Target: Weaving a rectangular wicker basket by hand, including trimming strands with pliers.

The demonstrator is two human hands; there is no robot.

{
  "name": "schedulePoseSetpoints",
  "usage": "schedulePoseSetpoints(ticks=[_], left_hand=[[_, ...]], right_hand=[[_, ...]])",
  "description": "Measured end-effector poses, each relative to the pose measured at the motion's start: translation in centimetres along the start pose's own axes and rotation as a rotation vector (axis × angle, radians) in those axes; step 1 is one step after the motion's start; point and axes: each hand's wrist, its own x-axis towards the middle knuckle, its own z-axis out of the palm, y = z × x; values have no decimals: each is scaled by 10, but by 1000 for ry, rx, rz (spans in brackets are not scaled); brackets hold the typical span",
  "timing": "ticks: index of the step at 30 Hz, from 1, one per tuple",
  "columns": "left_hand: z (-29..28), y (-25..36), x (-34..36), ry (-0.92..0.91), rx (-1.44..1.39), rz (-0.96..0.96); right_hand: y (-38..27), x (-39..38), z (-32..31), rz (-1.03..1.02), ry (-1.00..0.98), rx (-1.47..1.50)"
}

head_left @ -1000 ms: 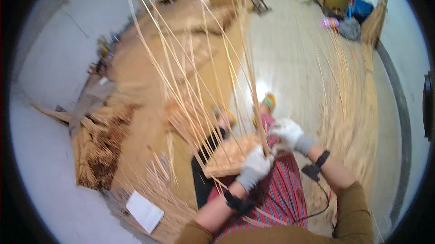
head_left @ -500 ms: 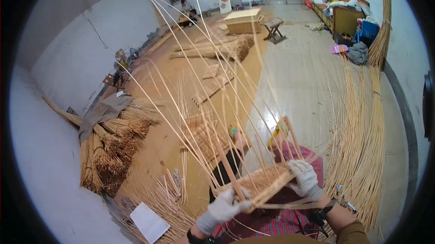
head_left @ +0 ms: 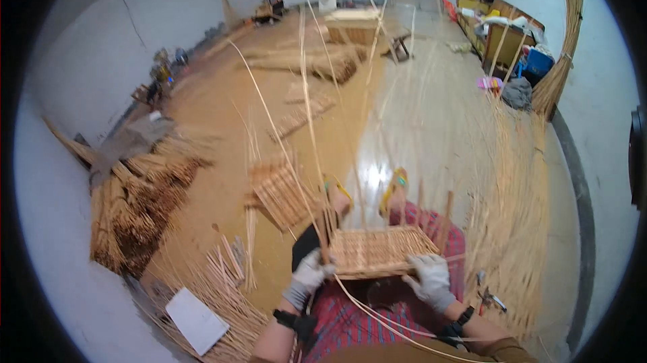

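A person sits with a woven piece point(head_left: 374, 255) at the lower centre of the frame, over the lap. Half a second ago it slants up to the right; now it lies nearly level, its broad woven face turned to the viewer. The left hand point(head_left: 310, 273) and right hand point(head_left: 431, 281) are at its two ends, as they are in that frame. The left hand's fingers are bent closed round the near left corner. The right hand's fingers are bent over the near right corner, partly curled, gripping the edge. Both wear pale, soft-looking gloves.

The woven piece is straw-coloured, a roughly four-sided slab of tight, ridged rows with a thick edge. Long, thin, bendy stakes point(head_left: 306, 93) rise from it toward the top of the frame, some blurred. A stouter brown post point(head_left: 446, 211) stands at its right end. Pale strands point(head_left: 367, 308) curve below it across striped red cloth point(head_left: 364, 326).

Left of centre, a ribbed woven panel point(head_left: 282, 191) lies on the tan floor covering. Rough bundles point(head_left: 145, 211) of stalks are heaped at the left; loose straight stalks point(head_left: 519, 221) run down the right, with pliers point(head_left: 495, 300) near their lower end. At lower left lies a smooth white rectangular sheet point(head_left: 197, 320); any marks are too faint to make out.
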Motion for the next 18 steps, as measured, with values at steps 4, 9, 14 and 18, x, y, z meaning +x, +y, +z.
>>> schedulePoseSetpoints(ticks=[4,9,14,18], left_hand=[[-9,-29,1,171,330,62],[-2,-43,1,95,-69,8],[-8,-41,1,89,-26,30],[-14,-41,-1,27,-97,35]], right_hand=[[-29,-4,1,-195,-16,146],[-61,28,35,-343,-63,165],[-82,28,48,-291,-100,135],[-86,26,51,122,-291,339]])
